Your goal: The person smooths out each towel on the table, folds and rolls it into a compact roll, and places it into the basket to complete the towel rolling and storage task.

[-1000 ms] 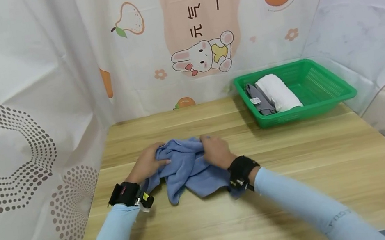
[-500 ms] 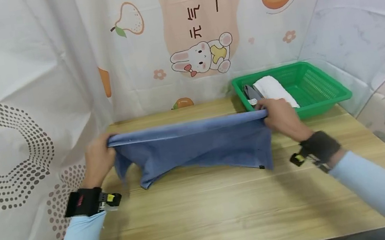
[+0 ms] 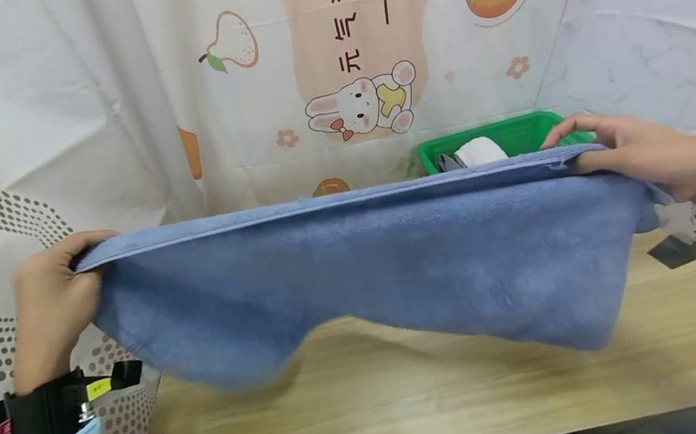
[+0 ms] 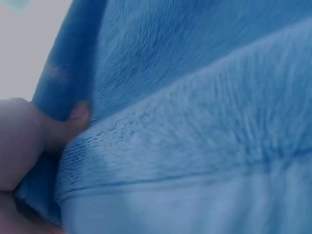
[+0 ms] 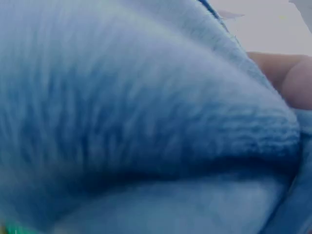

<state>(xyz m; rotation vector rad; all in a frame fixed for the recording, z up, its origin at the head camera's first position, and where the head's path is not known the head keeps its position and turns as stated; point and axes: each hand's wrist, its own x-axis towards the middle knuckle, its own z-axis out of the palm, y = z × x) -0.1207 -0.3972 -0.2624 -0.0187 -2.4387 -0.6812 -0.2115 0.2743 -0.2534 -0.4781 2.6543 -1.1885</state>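
Note:
A blue towel [image 3: 382, 264] is stretched in the air between both hands, its upper edge taut and folded over, its lower edge hanging loose above the table. My left hand [image 3: 56, 298] pinches its upper left corner, and in the left wrist view the thumb [image 4: 78, 117] presses on the cloth. At the other end my right hand [image 3: 642, 154] grips the upper right corner between thumb and fingers. The right wrist view is mostly filled by the towel [image 5: 146, 107], with part of the fingers [image 5: 295, 80] at its right side.
Behind the towel stands a green basket [image 3: 514, 136], partly covered by it, with a white rolled cloth [image 3: 478, 152] and a grey cloth [image 3: 448, 163] inside. Below lies a wooden table [image 3: 404, 411]. White curtains [image 3: 259, 163] close off the back and sides.
The bunched towel has been lifted off the table and pulled out wide. My hands have moved apart, left and right, and closer to the camera.

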